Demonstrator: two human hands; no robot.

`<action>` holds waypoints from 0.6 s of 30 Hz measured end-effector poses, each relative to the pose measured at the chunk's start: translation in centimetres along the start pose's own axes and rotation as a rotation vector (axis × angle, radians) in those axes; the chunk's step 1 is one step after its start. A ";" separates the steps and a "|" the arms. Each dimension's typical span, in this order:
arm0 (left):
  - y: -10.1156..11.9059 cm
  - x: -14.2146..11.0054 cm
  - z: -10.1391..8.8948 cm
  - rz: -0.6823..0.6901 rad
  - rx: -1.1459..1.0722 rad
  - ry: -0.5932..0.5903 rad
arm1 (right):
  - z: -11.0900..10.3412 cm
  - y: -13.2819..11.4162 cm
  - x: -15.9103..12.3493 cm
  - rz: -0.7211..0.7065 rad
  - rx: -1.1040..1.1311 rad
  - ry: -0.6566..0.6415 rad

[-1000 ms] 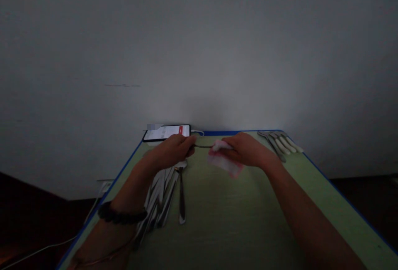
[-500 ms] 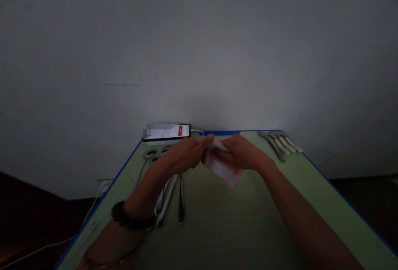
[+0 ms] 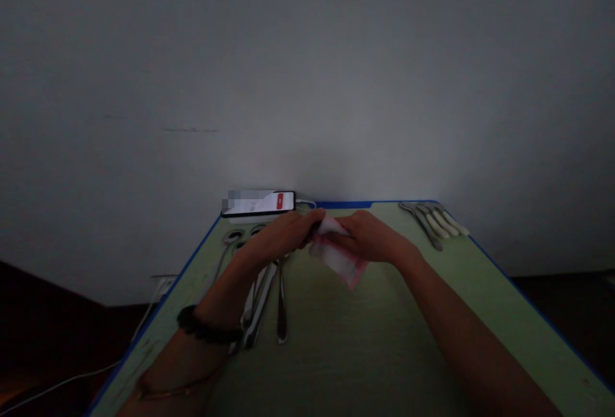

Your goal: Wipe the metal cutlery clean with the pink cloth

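Note:
My right hand [image 3: 372, 236] is closed around a white cloth with pink edges [image 3: 339, 263], held above the middle of the table. Part of the cloth hangs below the fingers. My left hand [image 3: 291, 234] is closed right beside it, its thumb against the cloth's left end. Whatever the left fingers grip is hidden. Under and around my left forearm lie several metal spoons and other cutlery; one spoon [image 3: 232, 236] shows at the left, and a metal handle [image 3: 282, 314] points towards me.
A lit phone [image 3: 259, 204] with a white cable [image 3: 306, 202] rests at the table's back left, against the wall. Several pieces of cutlery, some with white handles [image 3: 438, 221], lie at the back right. Blue edging [image 3: 343, 204] borders the green table [image 3: 365, 353].
Both hands have shifted very slightly, with the cloth's hanging corner swinging a little to the left. The cutlery and phone lie as before.

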State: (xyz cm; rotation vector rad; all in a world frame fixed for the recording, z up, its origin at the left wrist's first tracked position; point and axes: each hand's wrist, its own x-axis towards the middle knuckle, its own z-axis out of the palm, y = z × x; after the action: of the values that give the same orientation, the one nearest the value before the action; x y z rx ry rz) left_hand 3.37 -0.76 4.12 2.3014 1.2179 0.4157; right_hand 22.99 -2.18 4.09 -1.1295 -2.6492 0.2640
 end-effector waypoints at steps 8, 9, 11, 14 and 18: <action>-1.6 -1.1 -2.6 -0.064 0.325 0.103 | 0.0 2.5 -1.3 0.016 0.171 -0.015; -1.8 -1.1 -2.7 -0.046 0.369 0.110 | 0.2 2.8 -1.6 0.020 0.186 -0.012; -2.3 -1.1 -2.8 -0.021 0.451 0.109 | 0.6 3.7 -2.1 0.021 0.207 -0.004; -3.1 -1.0 -3.0 -0.042 0.541 0.092 | 1.3 5.1 -3.4 0.073 0.195 0.001; -3.6 -1.0 -3.4 -0.121 0.499 0.191 | 2.2 5.2 -5.4 0.217 0.170 -0.008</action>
State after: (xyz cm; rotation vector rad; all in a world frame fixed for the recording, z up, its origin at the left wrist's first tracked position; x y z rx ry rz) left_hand -1.31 1.08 4.90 2.6217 1.7049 0.3189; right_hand 29.47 -2.74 -0.20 -1.3594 -2.4562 0.5241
